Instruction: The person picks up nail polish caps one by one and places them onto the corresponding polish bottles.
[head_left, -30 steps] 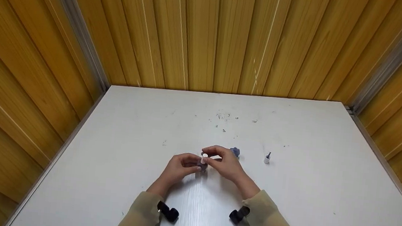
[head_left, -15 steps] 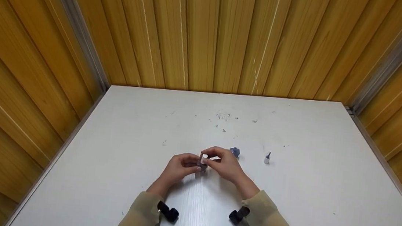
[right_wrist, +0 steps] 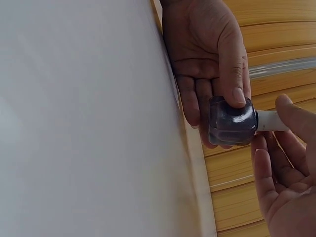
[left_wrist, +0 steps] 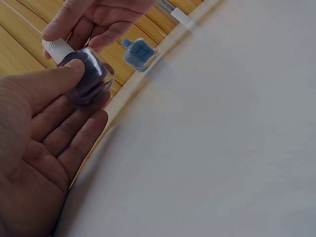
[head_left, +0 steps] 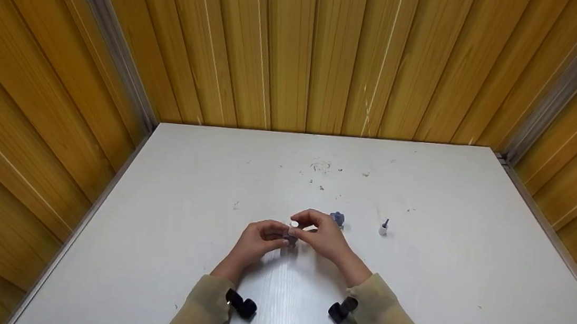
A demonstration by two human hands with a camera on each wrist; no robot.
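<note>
A small glass nail polish bottle [right_wrist: 229, 123] with dark purple-grey polish is gripped between the thumb and fingers of my left hand [head_left: 254, 242]. Its white cap [right_wrist: 270, 121] sits at the bottle's neck, pinched by the thumb and fingers of my right hand [head_left: 325, 235]. In the left wrist view the bottle [left_wrist: 91, 76] is tilted, with the cap end toward the upper left. Just beyond the right hand stands a second, blue nail polish bottle [left_wrist: 139, 53] without a cap. A white cap with its brush [head_left: 384, 228] pointing up stands farther right.
The white table [head_left: 446, 283] carries dark smudges [head_left: 321, 166] toward its back. Yellow wood-look panels [head_left: 330, 55] enclose the back and both sides. A black wrist camera [head_left: 243, 305] is worn on the left sleeve, another wrist camera [head_left: 342, 310] on the right.
The right-hand fingers shift slightly around the white cap. Both hands stay in nearly the same place, and the blue bottle and standing cap have not moved.
</note>
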